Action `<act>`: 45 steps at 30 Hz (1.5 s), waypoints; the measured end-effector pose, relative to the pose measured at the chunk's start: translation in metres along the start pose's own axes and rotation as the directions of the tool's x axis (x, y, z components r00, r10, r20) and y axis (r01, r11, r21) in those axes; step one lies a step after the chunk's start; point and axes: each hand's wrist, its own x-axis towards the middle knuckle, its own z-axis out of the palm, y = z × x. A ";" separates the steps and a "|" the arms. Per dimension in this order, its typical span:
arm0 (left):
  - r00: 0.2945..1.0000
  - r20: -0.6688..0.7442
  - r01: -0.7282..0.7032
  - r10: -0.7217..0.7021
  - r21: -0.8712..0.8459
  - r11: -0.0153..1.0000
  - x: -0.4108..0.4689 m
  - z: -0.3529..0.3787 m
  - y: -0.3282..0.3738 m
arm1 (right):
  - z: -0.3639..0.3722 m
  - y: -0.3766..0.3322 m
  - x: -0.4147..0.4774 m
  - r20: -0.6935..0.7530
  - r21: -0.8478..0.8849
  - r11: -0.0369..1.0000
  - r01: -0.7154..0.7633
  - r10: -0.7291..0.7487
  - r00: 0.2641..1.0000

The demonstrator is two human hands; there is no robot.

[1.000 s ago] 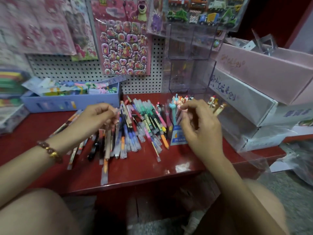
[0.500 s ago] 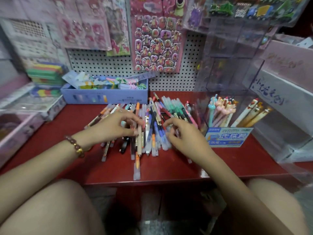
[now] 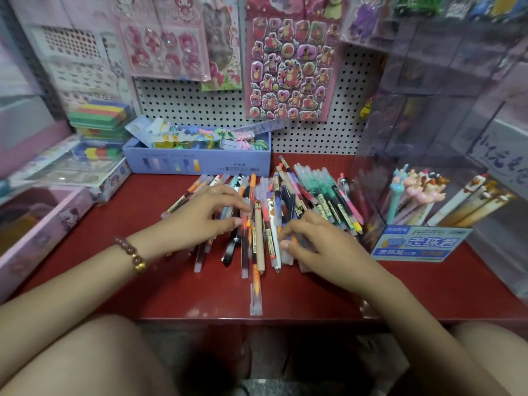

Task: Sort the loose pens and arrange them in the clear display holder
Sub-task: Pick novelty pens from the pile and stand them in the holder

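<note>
The loose pens [image 3: 274,212] lie in a wide pile on the middle of the red shelf [image 3: 114,281], most of them pointing from near to far. Some have green bodies, at the right side of the pile, and some are orange, blue or beige. One pen in a clear sleeve [image 3: 255,298] sticks out toward the near edge of the shelf.

From the head view, my left hand [image 3: 200,221] rests on the left part of the pile, with the fingers spread and curved over the pens; I cannot tell if it pinches any pen. A bead bracelet [image 3: 133,254] is on this wrist. My right hand [image 3: 320,244] rests on the right part of the pile, near side, with the fingers bent down onto the pens; I also cannot tell if it grips one.

The clear display holder [image 3: 423,167] stands at the right of the shelf, just beside the pile. Its near compartments already hold cartoon-top pens [image 3: 417,192], tilted, and a blue label [image 3: 420,244] is on its front. At the far side, a blue box [image 3: 200,164] stands against the white pegboard [image 3: 314,132], where a pink sticker sheet [image 3: 288,72] hangs.
</note>
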 end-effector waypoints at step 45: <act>0.977 0.214 -0.017 -0.023 0.181 0.983 0.013 0.026 0.024 | -0.001 0.000 0.017 -0.157 0.844 0.519 -0.135 0.480 0.863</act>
